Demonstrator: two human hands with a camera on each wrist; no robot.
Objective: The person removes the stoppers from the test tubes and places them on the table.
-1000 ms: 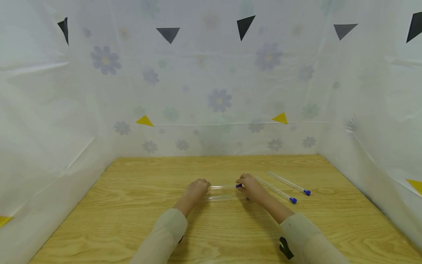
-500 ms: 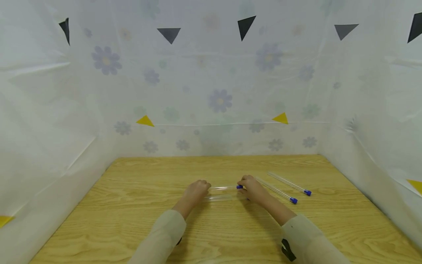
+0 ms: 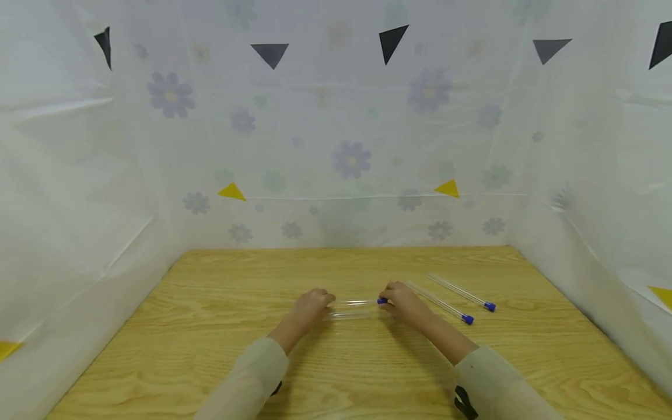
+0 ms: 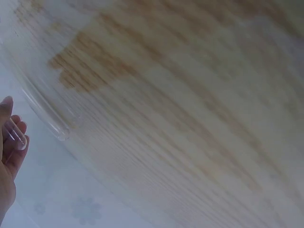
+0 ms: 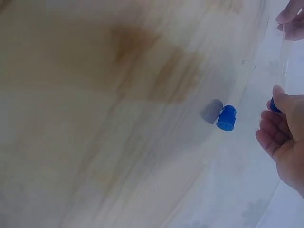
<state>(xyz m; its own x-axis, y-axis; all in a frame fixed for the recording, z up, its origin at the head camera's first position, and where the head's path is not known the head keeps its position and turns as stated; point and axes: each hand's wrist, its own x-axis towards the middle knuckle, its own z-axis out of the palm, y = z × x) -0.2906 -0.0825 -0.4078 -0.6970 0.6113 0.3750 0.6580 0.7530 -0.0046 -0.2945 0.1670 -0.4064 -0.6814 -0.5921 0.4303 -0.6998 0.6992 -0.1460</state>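
Observation:
My left hand (image 3: pixel 313 305) holds a clear test tube (image 3: pixel 354 303) near its rounded end, which shows between the fingers in the left wrist view. At the tube's other end my right hand (image 3: pixel 404 303) pinches a blue cap (image 3: pixel 382 301) between thumb and finger. The held tube lies roughly level between both hands. Just nearer, a second clear tube (image 3: pixel 349 315) lies on the table, also seen in the left wrist view as a glassy tube (image 4: pixel 45 109). A loose blue cap (image 5: pixel 226 118) stands on the table below my right hand.
To the right, two clear tubes with blue caps (image 3: pixel 467 319) (image 3: pixel 489 306) lie slantwise on the wooden table (image 3: pixel 236 280). White sheeting (image 3: pixel 294 146) with flowers and triangles closes in the back and both sides.
Both hands and the held tube have come slightly nearer to me, toward the lying tube. My grip on tube and cap looks the same. The capped tubes have stayed put.

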